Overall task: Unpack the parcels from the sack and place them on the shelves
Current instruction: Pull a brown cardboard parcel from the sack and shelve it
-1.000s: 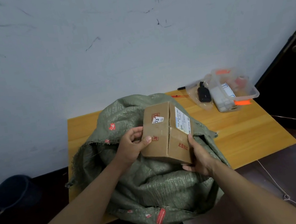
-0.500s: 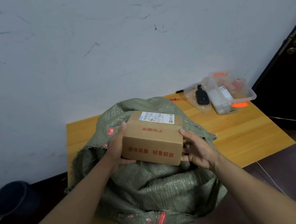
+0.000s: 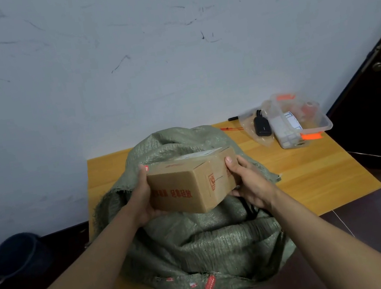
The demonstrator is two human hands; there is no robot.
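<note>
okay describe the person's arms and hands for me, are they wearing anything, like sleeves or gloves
Both forearms are bare as far as the picture shows: no sleeves, and no watch or bracelet at the wrists. The left hand and right hand have no gloves, and no rings show on the visible fingers. The nails look short and unpainted. Upper arms are out of view.

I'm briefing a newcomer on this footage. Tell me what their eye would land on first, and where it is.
First, the cardboard box at centre, gripped between the left hand and right hand above the green sack. The sack is slumped over the near edge of the wooden table. A clear plastic tub sits at the table's far right corner.
</note>
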